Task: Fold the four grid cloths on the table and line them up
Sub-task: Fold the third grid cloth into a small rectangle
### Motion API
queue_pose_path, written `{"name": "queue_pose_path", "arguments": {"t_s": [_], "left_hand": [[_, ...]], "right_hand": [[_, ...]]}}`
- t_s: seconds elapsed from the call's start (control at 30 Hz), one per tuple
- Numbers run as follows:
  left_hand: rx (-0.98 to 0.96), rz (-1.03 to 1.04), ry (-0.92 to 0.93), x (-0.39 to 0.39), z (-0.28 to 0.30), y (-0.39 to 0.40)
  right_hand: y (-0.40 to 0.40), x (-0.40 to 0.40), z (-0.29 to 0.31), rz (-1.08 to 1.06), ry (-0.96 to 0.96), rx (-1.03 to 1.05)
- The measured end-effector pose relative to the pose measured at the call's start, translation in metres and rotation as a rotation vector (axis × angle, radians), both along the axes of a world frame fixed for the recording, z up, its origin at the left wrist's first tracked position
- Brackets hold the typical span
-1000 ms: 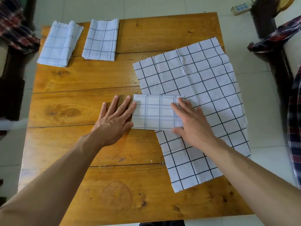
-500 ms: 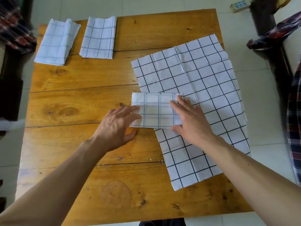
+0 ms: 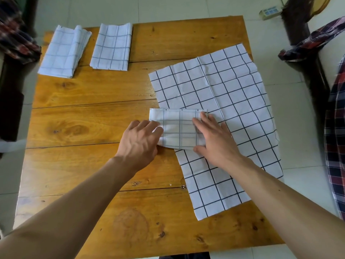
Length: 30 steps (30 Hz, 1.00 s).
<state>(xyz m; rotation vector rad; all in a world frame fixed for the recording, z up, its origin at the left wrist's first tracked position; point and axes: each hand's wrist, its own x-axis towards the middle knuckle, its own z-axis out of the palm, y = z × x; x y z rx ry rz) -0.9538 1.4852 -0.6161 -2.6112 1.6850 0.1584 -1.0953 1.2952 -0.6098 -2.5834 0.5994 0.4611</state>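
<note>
A folded grid cloth [image 3: 178,128] lies mid-table, overlapping the left edge of a large unfolded grid cloth [image 3: 220,113] spread over the table's right side. My left hand [image 3: 140,141] curls around the folded cloth's left edge, fingers tucked under its lifted near-left corner. My right hand [image 3: 214,139] rests flat on its right part, fingers apart. Two more folded grid cloths sit side by side at the far left: one [image 3: 64,51] at the corner and one [image 3: 112,46] to its right.
The wooden table [image 3: 89,113] stands on a pale tiled floor. Plaid fabric hangs on dark furniture at far left [image 3: 15,36] and at right [image 3: 317,38]. A white power strip [image 3: 269,12] lies on the floor beyond the table.
My left hand went from lying flat beside the folded cloth to curling under its left edge and lifting that corner. My right hand stayed on the cloth's right part.
</note>
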Motion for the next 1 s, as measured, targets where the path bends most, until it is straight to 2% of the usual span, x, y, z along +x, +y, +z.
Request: {"name": "queue_pose_path", "arguments": {"t_s": [0.27,0.47,0.67,0.77,1.0], "left_hand": [[-0.222,0.049,-0.001,0.000,-0.009,0.004],[-0.331,0.056,0.027,-0.004,0.021,0.004],[-0.325,0.130,0.165,-0.008,0.092,0.012],[-0.299,0.158,0.231,-0.013,0.139,0.021],[-0.371,-0.007,0.119,-0.027,0.257,0.034]], "right_hand": [[-0.004,-0.001,-0.002,0.026,-0.023,0.029],[0.003,-0.001,0.021,0.074,-0.120,0.036],[0.021,-0.002,0.083,0.082,-0.332,-0.036],[0.024,-0.001,0.129,0.075,-0.350,-0.026],[0.036,-0.004,0.263,0.156,-0.402,-0.077]]}}
